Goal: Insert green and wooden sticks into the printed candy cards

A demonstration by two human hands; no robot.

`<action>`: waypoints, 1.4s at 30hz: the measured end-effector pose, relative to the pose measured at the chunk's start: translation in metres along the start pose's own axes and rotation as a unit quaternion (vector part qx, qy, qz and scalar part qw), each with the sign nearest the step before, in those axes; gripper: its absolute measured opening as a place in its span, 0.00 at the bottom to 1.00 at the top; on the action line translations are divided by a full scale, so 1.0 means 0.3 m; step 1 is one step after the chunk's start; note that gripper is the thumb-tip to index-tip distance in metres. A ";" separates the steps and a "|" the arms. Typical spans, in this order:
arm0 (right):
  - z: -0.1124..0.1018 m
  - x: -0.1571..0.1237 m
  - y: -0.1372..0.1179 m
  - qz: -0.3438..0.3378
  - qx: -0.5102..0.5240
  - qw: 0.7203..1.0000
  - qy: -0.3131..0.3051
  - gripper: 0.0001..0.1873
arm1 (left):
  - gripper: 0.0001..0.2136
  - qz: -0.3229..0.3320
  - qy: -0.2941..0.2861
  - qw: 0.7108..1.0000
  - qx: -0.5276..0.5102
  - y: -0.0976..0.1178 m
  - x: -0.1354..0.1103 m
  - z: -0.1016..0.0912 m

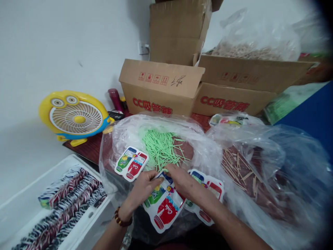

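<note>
My left hand [146, 189], with a beaded bracelet on the wrist, pinches the upper left edge of a candy pouch [166, 208] printed with a green Sprite cup and a red Cola cup. My right hand [182, 180] is closed at the pouch's top edge; what its fingertips hold is hidden. Just beyond both hands lies a heap of thin green candy straws [161, 147] on an opened clear plastic bag [125, 126]. A similar pouch [132, 164] lies to the left of the heap. More pouches [218, 185] lie partly under my right forearm.
Left, a white foam box [85, 222] holds packed rows of pouches [70, 208]. A yellow fan [78, 116] stands behind it. Cardboard boxes [158, 93] line the back. On the right, brown sticks [238, 168] lie in another clear bag [283, 156].
</note>
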State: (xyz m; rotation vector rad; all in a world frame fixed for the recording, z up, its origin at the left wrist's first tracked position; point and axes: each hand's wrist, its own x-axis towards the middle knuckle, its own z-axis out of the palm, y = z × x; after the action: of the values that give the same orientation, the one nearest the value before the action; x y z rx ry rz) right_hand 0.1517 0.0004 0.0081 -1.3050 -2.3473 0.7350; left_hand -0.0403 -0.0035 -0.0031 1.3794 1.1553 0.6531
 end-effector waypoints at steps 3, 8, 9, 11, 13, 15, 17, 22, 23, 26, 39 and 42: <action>0.002 -0.025 0.002 -0.016 0.030 0.999 -0.019 0.06 | 0.15 0.016 -0.033 0.998 0.042 -0.010 -0.024 0.014; 0.003 -0.060 0.001 -0.014 0.090 0.996 -0.001 0.06 | 0.13 0.017 -0.053 0.997 0.049 -0.006 -0.035 0.029; 0.002 -0.063 0.001 -0.015 0.089 0.996 0.002 0.07 | 0.13 0.019 -0.055 0.997 0.050 -0.004 -0.032 0.032; -0.004 -0.066 0.003 -0.018 0.085 0.996 0.006 0.07 | 0.14 0.022 -0.059 0.997 0.050 -0.002 -0.027 0.037; -0.017 -0.064 0.005 -0.009 0.113 0.993 0.012 0.06 | 0.14 0.019 -0.057 0.997 0.043 0.000 -0.027 0.042; -0.037 -0.060 0.005 0.029 0.206 0.977 0.036 0.05 | 0.14 0.015 -0.051 0.998 0.024 0.002 -0.032 0.046; -0.059 -0.056 -0.003 0.083 0.359 0.925 0.093 0.05 | 0.13 0.015 -0.049 0.999 0.000 0.007 -0.041 0.050; -0.090 -0.051 -0.054 0.116 0.647 0.712 0.247 0.10 | 0.14 0.057 -0.039 0.998 -0.012 0.027 -0.055 0.062; -0.089 -0.051 -0.065 0.112 0.671 0.686 0.258 0.11 | 0.14 0.066 -0.031 0.997 -0.013 0.029 -0.055 0.066; -0.070 -0.053 -0.088 0.104 0.696 0.654 0.276 0.10 | 0.13 0.078 -0.013 0.997 -0.025 0.030 -0.048 0.077; -0.034 -0.115 -0.106 0.155 0.679 0.704 0.140 0.11 | 0.13 0.048 -0.033 0.992 -0.113 0.019 -0.017 0.111; -0.069 -0.110 -0.077 0.098 0.657 0.737 0.125 0.16 | 0.13 0.027 -0.040 0.986 -0.162 0.014 -0.012 0.110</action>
State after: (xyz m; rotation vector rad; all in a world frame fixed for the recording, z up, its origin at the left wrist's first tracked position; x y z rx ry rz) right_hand 0.1642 -0.0326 0.0367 -0.8108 -0.8973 1.6756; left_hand -0.0109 -0.0193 -0.0043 1.1511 0.9051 0.7810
